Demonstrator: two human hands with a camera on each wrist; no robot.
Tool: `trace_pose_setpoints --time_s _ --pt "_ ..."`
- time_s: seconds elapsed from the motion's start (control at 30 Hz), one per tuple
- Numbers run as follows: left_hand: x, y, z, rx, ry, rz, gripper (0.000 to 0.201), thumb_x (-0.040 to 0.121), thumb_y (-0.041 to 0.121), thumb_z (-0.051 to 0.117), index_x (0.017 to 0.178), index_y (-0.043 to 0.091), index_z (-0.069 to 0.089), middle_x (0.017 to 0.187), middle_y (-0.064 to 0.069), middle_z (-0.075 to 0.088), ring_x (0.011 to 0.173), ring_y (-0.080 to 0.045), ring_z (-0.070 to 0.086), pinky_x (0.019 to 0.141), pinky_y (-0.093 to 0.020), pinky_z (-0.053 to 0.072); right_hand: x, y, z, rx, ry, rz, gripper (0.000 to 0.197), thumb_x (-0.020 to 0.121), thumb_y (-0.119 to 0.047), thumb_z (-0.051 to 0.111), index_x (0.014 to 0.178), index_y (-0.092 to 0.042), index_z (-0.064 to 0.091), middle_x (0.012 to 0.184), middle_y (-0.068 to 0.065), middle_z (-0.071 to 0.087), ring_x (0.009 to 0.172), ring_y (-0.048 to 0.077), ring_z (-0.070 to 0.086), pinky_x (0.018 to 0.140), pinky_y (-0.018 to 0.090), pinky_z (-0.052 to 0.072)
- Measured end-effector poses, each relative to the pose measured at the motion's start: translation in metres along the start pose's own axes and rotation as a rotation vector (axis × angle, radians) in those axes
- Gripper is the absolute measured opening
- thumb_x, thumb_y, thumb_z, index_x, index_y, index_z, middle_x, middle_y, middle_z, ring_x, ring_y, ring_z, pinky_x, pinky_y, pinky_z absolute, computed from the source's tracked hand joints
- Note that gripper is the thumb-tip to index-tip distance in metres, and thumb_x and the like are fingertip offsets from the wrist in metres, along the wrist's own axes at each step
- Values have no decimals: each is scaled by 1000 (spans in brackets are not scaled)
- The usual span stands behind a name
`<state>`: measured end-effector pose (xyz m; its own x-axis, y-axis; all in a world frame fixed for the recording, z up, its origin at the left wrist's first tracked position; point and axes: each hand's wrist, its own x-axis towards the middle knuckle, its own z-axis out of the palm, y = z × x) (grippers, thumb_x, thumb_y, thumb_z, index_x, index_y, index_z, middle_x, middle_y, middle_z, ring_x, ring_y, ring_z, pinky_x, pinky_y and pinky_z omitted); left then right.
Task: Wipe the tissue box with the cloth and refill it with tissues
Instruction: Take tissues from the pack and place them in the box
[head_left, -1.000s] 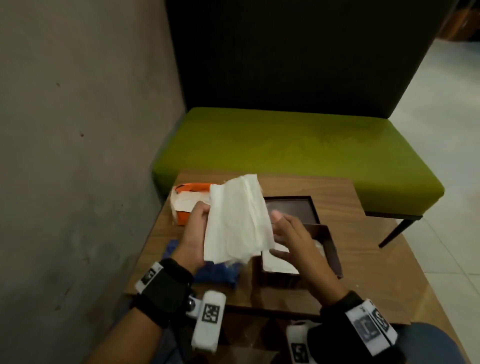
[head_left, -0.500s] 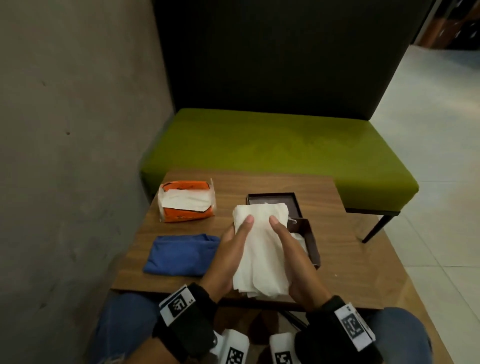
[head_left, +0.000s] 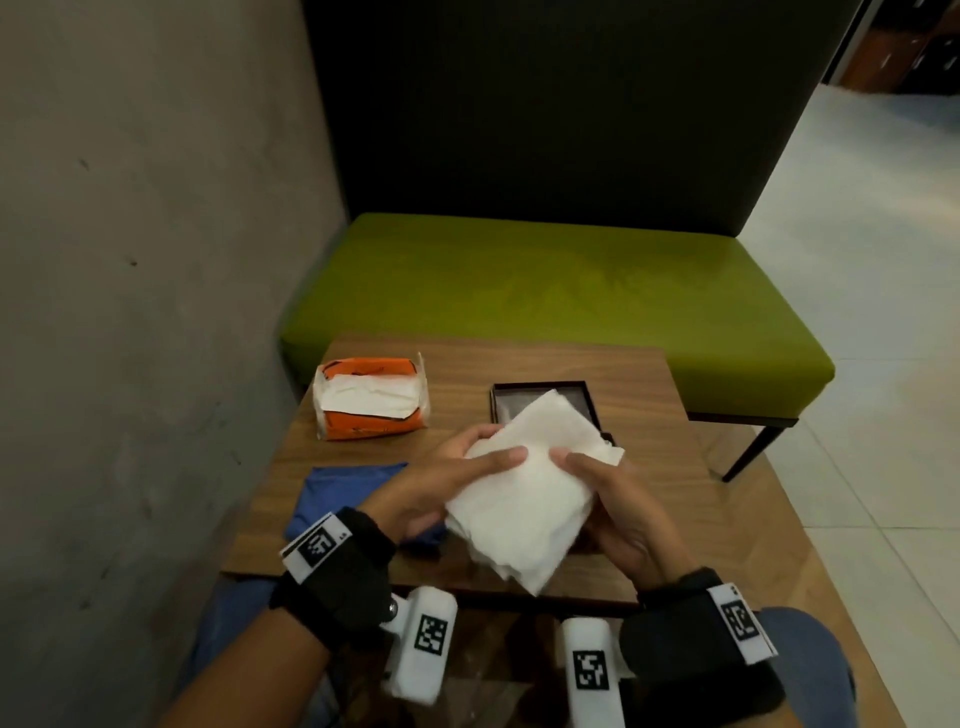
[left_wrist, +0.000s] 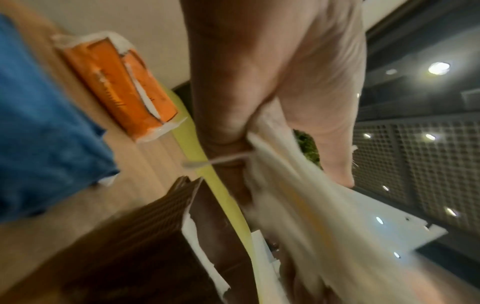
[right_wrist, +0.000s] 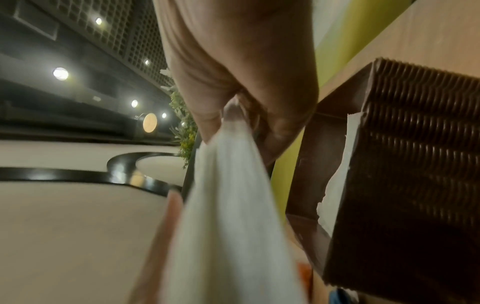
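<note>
Both hands hold a thick stack of white tissues (head_left: 524, 493) just above the table, tilted, over the dark brown tissue box. My left hand (head_left: 467, 460) grips its left edge, thumb on top. My right hand (head_left: 597, 480) grips the right edge the same way. The stack hides most of the box; a corner (head_left: 609, 439) shows past it, and the ribbed box side (right_wrist: 402, 164) with white tissue inside shows in the right wrist view. The box's dark lid (head_left: 540, 388) lies flat behind. A blue cloth (head_left: 343, 491) lies folded at the left.
An opened orange tissue pack (head_left: 369, 397) sits at the table's far left. The wooden table (head_left: 675, 499) has bare room at the right. A green bench (head_left: 545, 291) stands behind it, and a grey wall (head_left: 130, 312) runs along the left.
The tissue stack came down from beside the orange pack to above the box. Both hands now clasp its edges, and it has turned to lie slanted.
</note>
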<state>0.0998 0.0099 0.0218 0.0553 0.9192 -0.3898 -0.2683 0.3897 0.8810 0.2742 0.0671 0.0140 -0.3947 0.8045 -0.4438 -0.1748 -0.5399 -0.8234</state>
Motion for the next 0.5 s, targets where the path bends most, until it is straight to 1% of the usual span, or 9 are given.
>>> trace_pose_setpoints --time_s 0.03,0.07,0.1,0.13,0.2,0.27,0.33,0.4,0.5 --pt "0 -6 -3 -165 -1 18 75 66 35 82 131 14 50 126 -13 62 116 -26 60 94 -39 52 1 -1 -3 65 8 -19 41 82 -7 68 122 -9 56 113 17 69 101 33 67 69 41 61" --pt "-2 -12 -3 -344 -4 43 71 69 34 80 130 12 52 128 -13 60 119 -26 57 99 -40 48 3 0 -4 104 17 -38 43 83 -5 66 124 -7 55 116 18 69 103 32 67 71 39 61" --pt "-4 -17 -2 -488 12 61 62 74 34 75 128 12 55 128 -12 61 120 -24 57 100 -40 47 1 1 -5 108 17 -55 43 84 -4 66 125 -6 55 116 17 69 104 32 67 73 37 61" --pt "-7 -21 2 -566 40 69 54 78 32 68 127 12 56 127 -12 62 118 -24 58 98 -40 48 1 2 -4 79 3 -72 42 84 -3 66 124 -7 57 116 17 69 103 31 68 75 37 61" --pt "-10 -30 9 -525 105 99 45 82 25 60 125 13 56 123 -12 64 114 -25 61 94 -40 51 -2 6 -4 -21 -24 -85 39 82 -3 67 120 -10 61 111 14 71 101 30 69 78 39 60" --pt "-10 -36 12 -343 203 156 44 84 18 61 128 13 53 123 -10 65 113 -24 62 96 -39 51 -5 8 -6 -115 -18 -86 36 82 -10 70 117 -15 62 107 7 73 97 25 70 77 40 59" --pt "-11 -35 11 -214 300 167 45 85 16 63 128 13 53 123 -7 65 111 -21 63 97 -37 49 -8 7 -9 -209 -6 -106 40 80 -28 73 118 -19 62 109 0 73 98 19 70 86 42 57" --pt "-9 -33 12 -154 310 140 43 86 18 63 128 13 53 120 -5 66 110 -20 63 98 -37 49 -10 8 -7 -274 -6 -123 44 79 -41 72 118 -23 63 112 -5 72 103 15 68 95 45 53" --pt "-5 -28 18 -124 318 78 35 89 19 60 123 14 54 114 -6 68 105 -20 64 88 -34 52 -13 10 0 -321 -15 -103 36 85 -35 64 120 -27 60 115 -5 69 107 16 65 94 46 54"
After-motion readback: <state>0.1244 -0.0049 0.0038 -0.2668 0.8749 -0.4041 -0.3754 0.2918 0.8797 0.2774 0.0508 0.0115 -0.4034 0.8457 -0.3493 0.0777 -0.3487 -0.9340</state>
